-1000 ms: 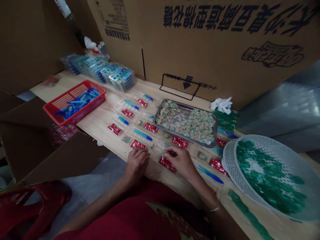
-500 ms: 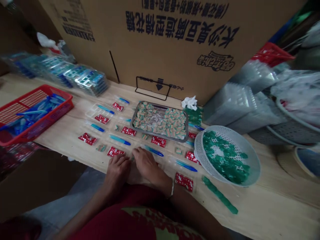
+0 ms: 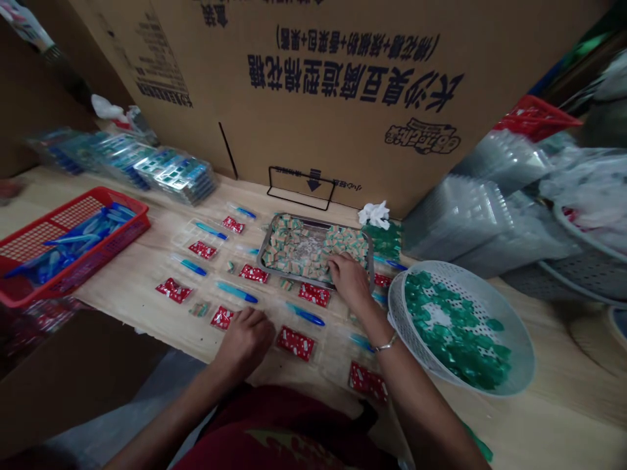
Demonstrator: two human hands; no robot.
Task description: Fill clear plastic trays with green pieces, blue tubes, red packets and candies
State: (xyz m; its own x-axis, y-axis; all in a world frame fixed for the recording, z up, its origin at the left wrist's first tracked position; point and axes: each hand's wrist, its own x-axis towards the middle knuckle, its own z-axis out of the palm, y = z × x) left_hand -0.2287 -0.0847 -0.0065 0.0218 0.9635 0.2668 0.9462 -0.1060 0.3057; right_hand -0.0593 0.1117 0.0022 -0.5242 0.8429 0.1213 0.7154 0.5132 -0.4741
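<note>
My left hand [image 3: 249,341] rests low over the clear plastic trays, beside a red printed packet [image 3: 223,318]. Its fingers are curled together; whatever they may hold is hidden. My right hand [image 3: 351,282] reaches over the near rim of a metal tray [image 3: 294,273], fingertips bent down among small striped green-and-tan blocks [image 3: 289,236]. Whether a block is between those fingers cannot be made out. Around both hands lie clear trays with red packets [image 3: 295,343] and blue pens [image 3: 304,314].
To the right stands a white perforated basket [image 3: 523,356] of green film pieces [image 3: 441,326]. A red basket [image 3: 98,245] with blue pens is at the left. Stacked packs [image 3: 176,175] and a big carton [image 3: 313,124] line the back; stacked clear trays [image 3: 455,212] stand at the right.
My right hand has left my left hand's side and moved up and right to the metal tray. My left hand has shifted slightly right and down. The view has tilted a little.
</note>
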